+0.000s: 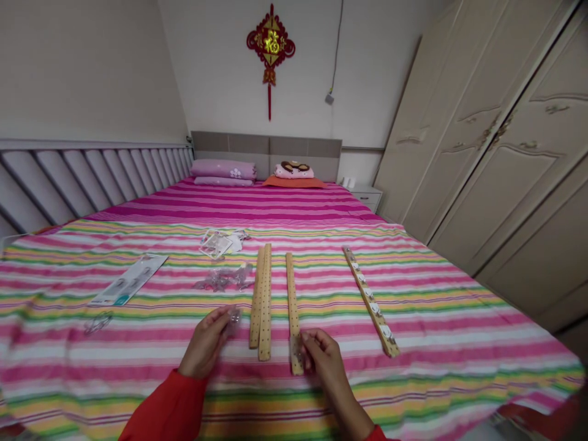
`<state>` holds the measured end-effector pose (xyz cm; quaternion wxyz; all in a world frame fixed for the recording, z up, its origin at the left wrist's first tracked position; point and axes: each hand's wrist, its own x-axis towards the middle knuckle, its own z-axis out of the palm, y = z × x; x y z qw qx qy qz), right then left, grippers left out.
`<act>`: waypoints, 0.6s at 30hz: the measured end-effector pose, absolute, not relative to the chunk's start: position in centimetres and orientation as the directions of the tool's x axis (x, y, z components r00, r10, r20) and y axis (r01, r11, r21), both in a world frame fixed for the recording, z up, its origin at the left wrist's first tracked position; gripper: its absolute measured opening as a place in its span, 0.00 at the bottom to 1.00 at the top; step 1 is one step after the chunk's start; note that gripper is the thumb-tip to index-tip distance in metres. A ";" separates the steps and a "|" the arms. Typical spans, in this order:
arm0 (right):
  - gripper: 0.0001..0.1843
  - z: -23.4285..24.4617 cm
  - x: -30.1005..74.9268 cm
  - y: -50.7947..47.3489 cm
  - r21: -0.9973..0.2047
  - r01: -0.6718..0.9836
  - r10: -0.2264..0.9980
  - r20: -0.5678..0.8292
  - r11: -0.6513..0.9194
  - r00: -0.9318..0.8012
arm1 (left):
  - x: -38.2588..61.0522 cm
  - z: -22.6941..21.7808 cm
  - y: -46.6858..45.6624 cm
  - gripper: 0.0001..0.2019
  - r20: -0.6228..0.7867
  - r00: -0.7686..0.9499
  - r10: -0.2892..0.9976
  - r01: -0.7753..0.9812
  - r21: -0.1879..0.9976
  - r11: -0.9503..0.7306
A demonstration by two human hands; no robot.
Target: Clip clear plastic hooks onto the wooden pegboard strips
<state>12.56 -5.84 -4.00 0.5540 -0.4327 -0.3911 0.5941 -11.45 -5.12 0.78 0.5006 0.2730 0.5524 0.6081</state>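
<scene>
My left hand [205, 343] pinches a small clear plastic hook [234, 320] between its fingertips, above the striped bedspread [413, 324]. My right hand [324, 358] holds a similar clear piece [297, 354] against the lower end of a perforated wooden strip [293, 312]. Two more perforated strips [261, 300] lie side by side between my hands. Further right lies a wooden strip with several white round fittings [371, 301]. A loose clear hook [98, 323] lies left of my left hand.
A cluster of clear plastic hooks [223, 277], torn packaging [215, 244] and a blister card [127, 280] lie on the bed. Pillows [223, 171] stand at the headboard [266, 153]. A cream wardrobe [487, 141] fills the right side, and a slatted panel [78, 180] runs along the left.
</scene>
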 end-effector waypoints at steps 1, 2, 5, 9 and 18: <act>0.24 -3.8 12.2 -6.0 -0.941 -0.330 0.996 -0.072 -0.082 -0.044 | -10.7 1.5 -5.7 0.12 -0.264 -0.293 0.919 -0.398 0.908 0.133; 0.23 -3.5 11.7 -6.2 -0.938 -0.335 0.995 -0.061 -0.083 -0.077 | -9.9 2.0 -6.2 0.11 -0.289 -0.241 0.927 -0.468 0.871 0.150; 0.20 -2.8 10.5 -7.0 -0.956 -0.293 0.993 0.010 -0.024 -0.115 | -7.8 2.6 -7.0 0.06 -0.325 -0.109 0.939 -0.604 0.772 0.197; 0.11 -1.5 9.7 -8.5 -0.964 -0.056 0.965 0.260 0.258 -0.030 | -5.6 1.6 -7.1 0.02 -0.379 0.013 0.925 -0.664 0.689 0.291; 0.14 -1.0 10.7 -9.6 -0.663 0.304 0.720 0.681 0.684 -0.134 | -2.6 0.8 -8.5 0.14 -0.197 0.144 0.970 -0.478 0.844 0.242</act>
